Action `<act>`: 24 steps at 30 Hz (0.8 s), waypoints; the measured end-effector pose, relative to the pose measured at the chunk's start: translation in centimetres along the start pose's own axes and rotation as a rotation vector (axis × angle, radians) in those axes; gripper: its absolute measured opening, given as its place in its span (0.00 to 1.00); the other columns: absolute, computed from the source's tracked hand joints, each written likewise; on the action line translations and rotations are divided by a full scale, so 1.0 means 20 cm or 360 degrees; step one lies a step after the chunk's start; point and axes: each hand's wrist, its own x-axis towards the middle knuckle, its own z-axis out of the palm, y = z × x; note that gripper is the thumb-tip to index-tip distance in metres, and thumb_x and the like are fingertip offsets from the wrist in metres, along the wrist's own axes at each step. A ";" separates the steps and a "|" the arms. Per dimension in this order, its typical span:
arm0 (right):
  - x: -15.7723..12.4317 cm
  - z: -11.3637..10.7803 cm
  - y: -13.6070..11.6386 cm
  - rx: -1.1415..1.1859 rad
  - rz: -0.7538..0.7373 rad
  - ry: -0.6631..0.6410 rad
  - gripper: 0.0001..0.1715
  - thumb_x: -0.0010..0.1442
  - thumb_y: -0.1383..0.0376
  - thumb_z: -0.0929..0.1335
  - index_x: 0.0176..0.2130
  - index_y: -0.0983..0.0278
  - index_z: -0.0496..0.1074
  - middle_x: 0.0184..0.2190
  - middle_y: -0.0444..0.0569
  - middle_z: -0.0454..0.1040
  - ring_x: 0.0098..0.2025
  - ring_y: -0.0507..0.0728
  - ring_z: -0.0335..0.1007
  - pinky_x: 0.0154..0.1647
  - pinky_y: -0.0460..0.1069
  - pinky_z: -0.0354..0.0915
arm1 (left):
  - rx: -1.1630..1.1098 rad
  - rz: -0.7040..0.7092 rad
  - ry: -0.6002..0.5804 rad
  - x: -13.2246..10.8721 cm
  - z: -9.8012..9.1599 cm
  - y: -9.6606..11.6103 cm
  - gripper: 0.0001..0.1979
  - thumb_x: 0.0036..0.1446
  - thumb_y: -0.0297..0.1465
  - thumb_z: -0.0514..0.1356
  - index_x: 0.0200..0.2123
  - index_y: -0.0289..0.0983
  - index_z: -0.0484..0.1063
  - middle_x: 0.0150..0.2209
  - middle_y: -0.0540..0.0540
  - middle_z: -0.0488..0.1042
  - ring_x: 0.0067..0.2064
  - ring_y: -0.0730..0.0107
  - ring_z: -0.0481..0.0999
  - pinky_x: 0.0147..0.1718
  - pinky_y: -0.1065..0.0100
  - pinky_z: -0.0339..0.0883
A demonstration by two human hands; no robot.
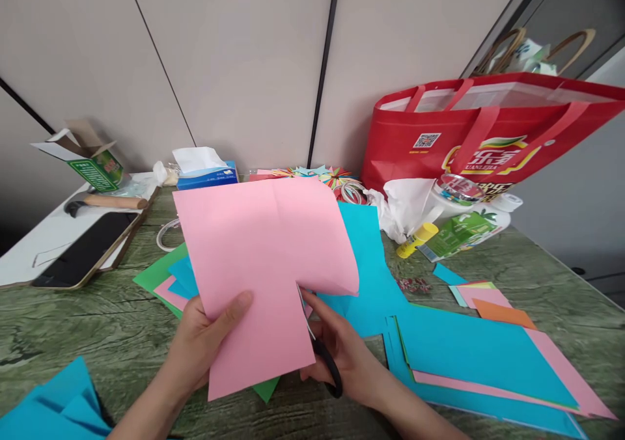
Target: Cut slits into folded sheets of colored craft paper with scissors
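My left hand [215, 332] grips a sheet of pink paper [254, 251] by its lower left side, thumb on top and fingers behind. Black-handled scissors [328, 365] are in my right hand [336, 342], their blades at a cut that runs up into the sheet from its lower right edge. The part of the sheet right of the cut curls outward. Behind the pink paper lie blue paper [366, 264] and green paper [161, 274], partly hidden by it.
Blue and pink sheets [488, 355] are stacked at right, below small paper scraps [488, 297]. A glue stick [417, 239], a red bag [430, 134] and a tissue box [208, 174] stand at the back. A phone [88, 248] and a hammer [107, 201] lie left.
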 end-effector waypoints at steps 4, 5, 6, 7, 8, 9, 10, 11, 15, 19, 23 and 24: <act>0.00 0.00 0.00 -0.0021 -0.0154 0.0039 0.43 0.47 0.62 0.72 0.57 0.54 0.51 0.32 0.44 0.69 0.30 0.52 0.66 0.32 0.47 0.63 | 0.0012 -0.0033 -0.0043 0.00 0.00 -0.02 0.13 0.38 0.36 0.66 0.28 0.35 0.74 0.26 0.47 0.79 0.23 0.67 0.75 0.18 0.71 0.70; 0.00 0.00 0.00 -0.0039 -0.0187 0.0043 0.42 0.46 0.61 0.72 0.57 0.54 0.52 0.34 0.46 0.69 0.31 0.53 0.67 0.33 0.48 0.64 | 0.0020 -0.0038 -0.0058 0.00 0.00 -0.03 0.13 0.39 0.36 0.66 0.28 0.35 0.74 0.26 0.47 0.78 0.23 0.67 0.75 0.19 0.71 0.70; 0.01 0.00 0.00 -0.0061 -0.0207 0.0043 0.42 0.46 0.60 0.72 0.56 0.54 0.54 0.36 0.47 0.70 0.31 0.54 0.68 0.35 0.49 0.64 | 0.0033 -0.0046 -0.0076 0.00 0.01 -0.03 0.13 0.39 0.37 0.66 0.28 0.35 0.74 0.26 0.47 0.78 0.23 0.67 0.75 0.19 0.71 0.70; 0.01 0.00 0.00 -0.0083 -0.0216 0.0041 0.40 0.45 0.61 0.73 0.55 0.55 0.56 0.37 0.48 0.70 0.32 0.54 0.68 0.35 0.49 0.65 | 0.0047 -0.0054 -0.0093 0.00 0.01 -0.03 0.13 0.40 0.37 0.65 0.28 0.35 0.74 0.26 0.47 0.78 0.24 0.67 0.75 0.19 0.71 0.70; 0.01 0.00 0.00 -0.0104 -0.0215 0.0044 0.38 0.45 0.61 0.73 0.54 0.56 0.59 0.38 0.49 0.71 0.33 0.56 0.69 0.36 0.50 0.65 | 0.0061 -0.0062 -0.0112 0.00 0.01 -0.04 0.12 0.40 0.37 0.65 0.28 0.35 0.74 0.26 0.47 0.78 0.24 0.68 0.74 0.19 0.71 0.70; 0.01 -0.01 0.00 -0.0123 -0.0213 0.0055 0.34 0.45 0.63 0.73 0.52 0.57 0.62 0.39 0.49 0.71 0.35 0.57 0.69 0.38 0.50 0.65 | 0.0073 -0.0070 -0.0131 -0.01 0.01 -0.04 0.12 0.41 0.37 0.65 0.28 0.35 0.74 0.26 0.47 0.78 0.24 0.68 0.74 0.19 0.72 0.70; 0.01 -0.01 0.00 -0.0135 -0.0216 0.0073 0.31 0.45 0.64 0.73 0.49 0.58 0.65 0.40 0.49 0.72 0.37 0.57 0.69 0.39 0.50 0.65 | 0.0082 -0.0075 -0.0148 -0.01 0.02 -0.04 0.12 0.41 0.37 0.65 0.28 0.35 0.74 0.26 0.47 0.78 0.24 0.68 0.74 0.20 0.72 0.70; 0.02 -0.01 0.00 -0.0140 -0.0221 0.0098 0.28 0.44 0.65 0.73 0.47 0.59 0.67 0.40 0.49 0.72 0.39 0.58 0.69 0.40 0.50 0.64 | 0.0087 -0.0075 -0.0159 -0.01 0.02 -0.05 0.11 0.41 0.37 0.65 0.28 0.35 0.74 0.26 0.47 0.78 0.24 0.69 0.74 0.20 0.72 0.70; 0.02 -0.01 0.00 -0.0108 -0.0230 0.0166 0.27 0.43 0.69 0.74 0.45 0.59 0.69 0.43 0.49 0.72 0.44 0.59 0.68 0.42 0.51 0.64 | 0.0089 -0.0067 -0.0176 -0.01 0.03 -0.06 0.11 0.42 0.37 0.64 0.27 0.36 0.74 0.26 0.48 0.78 0.24 0.69 0.74 0.20 0.72 0.69; 0.02 0.00 0.01 -0.0055 -0.0251 0.0192 0.33 0.42 0.72 0.74 0.48 0.59 0.66 0.44 0.50 0.71 0.46 0.59 0.66 0.44 0.51 0.64 | 0.0122 -0.0055 -0.0194 0.00 0.02 -0.07 0.11 0.42 0.37 0.64 0.28 0.36 0.74 0.26 0.48 0.78 0.24 0.70 0.73 0.20 0.72 0.69; 0.02 0.00 0.01 -0.0047 -0.0245 0.0191 0.31 0.43 0.74 0.73 0.47 0.59 0.67 0.43 0.49 0.72 0.46 0.59 0.67 0.43 0.50 0.64 | 0.0138 -0.0040 -0.0187 0.00 0.02 -0.08 0.11 0.43 0.37 0.64 0.28 0.36 0.74 0.26 0.48 0.78 0.25 0.69 0.73 0.20 0.71 0.69; 0.02 0.00 0.01 -0.0050 -0.0238 0.0187 0.29 0.43 0.74 0.73 0.45 0.60 0.68 0.42 0.49 0.72 0.45 0.59 0.67 0.42 0.50 0.64 | 0.0146 -0.0041 -0.0186 0.00 0.02 -0.08 0.11 0.42 0.37 0.64 0.28 0.36 0.74 0.26 0.48 0.78 0.24 0.69 0.73 0.20 0.71 0.69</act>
